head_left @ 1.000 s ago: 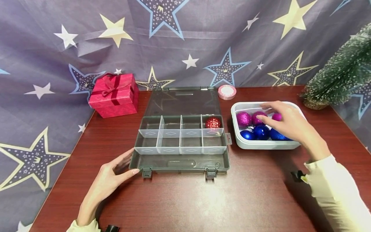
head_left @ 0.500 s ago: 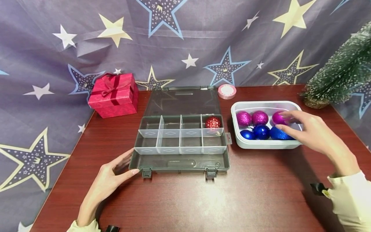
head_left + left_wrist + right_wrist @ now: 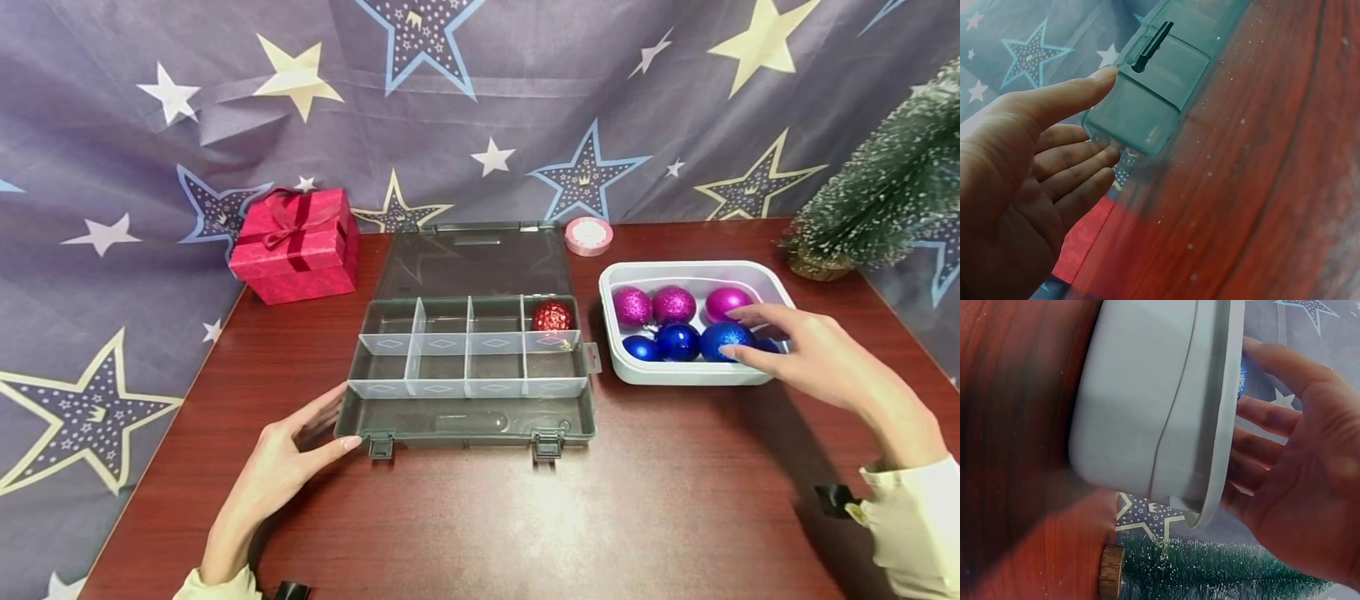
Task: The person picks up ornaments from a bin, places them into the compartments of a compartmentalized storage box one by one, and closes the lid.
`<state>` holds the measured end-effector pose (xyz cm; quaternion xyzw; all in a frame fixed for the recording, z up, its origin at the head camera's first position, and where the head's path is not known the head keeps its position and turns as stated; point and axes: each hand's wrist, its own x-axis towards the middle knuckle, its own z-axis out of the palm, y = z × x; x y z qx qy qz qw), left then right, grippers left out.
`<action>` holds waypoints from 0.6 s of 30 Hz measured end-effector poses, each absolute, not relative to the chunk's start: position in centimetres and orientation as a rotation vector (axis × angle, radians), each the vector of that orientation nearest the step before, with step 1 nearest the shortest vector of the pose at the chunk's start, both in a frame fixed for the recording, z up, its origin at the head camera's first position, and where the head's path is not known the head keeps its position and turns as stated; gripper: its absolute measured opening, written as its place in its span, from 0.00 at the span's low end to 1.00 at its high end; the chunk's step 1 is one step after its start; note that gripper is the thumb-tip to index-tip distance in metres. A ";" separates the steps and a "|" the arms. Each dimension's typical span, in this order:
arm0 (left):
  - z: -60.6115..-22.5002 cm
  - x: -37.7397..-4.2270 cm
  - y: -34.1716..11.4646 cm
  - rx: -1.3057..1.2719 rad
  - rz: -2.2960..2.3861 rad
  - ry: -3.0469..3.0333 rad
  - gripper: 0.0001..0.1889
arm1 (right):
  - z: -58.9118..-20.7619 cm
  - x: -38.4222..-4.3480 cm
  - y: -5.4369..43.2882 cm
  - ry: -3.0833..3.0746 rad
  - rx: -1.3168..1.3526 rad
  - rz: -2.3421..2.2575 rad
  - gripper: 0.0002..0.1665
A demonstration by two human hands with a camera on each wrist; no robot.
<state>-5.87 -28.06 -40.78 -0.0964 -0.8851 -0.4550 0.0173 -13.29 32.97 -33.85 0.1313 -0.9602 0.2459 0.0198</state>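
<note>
A grey see-through compartment box [image 3: 465, 421] lies with its lid folded back on the table. In its back right compartment sits a red sequined ball ornament [image 3: 552, 317]. My left hand [image 3: 281, 467] rests at the box's front left corner, thumb at the front and straight fingers along the side. To the right, a white plastic tub [image 3: 693, 375] holds pink and blue ball ornaments. My right hand [image 3: 832, 358] is over the tub's right side, its thumb and forefinger loosely spread at a blue glitter ball [image 3: 723, 337]. Whether they touch it is unclear. A smooth pink ball [image 3: 727, 302] lies behind.
A red gift box [image 3: 296, 246] stands at the back left. Beside the lid lies a pink ribbon roll [image 3: 588, 237]. A small frosted Christmas tree [image 3: 877, 183] stands at the back right, with a star-patterned cloth [image 3: 487, 108] behind the table.
My right hand has moved right and towards the front, from over the pink balls to the blue glitter ball at the tub's right. My left hand stays put.
</note>
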 end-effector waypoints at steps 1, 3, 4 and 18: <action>-40.8 -5.9 -28.1 -0.299 -1.415 -2.749 0.35 | -33.9 -13.3 33.0 -2.983 0.410 0.759 0.29; -40.8 -5.9 -28.1 -0.300 -1.423 -2.746 0.35 | -33.9 -13.4 33.1 -2.990 0.421 0.756 0.29; -40.8 -5.9 -28.0 -0.300 -1.429 -2.743 0.35 | -33.9 -13.5 33.1 -2.993 0.424 0.758 0.29; -40.8 -5.9 -28.0 -0.309 -1.449 -2.724 0.35 | -33.6 -13.5 32.7 -2.983 0.360 0.822 0.32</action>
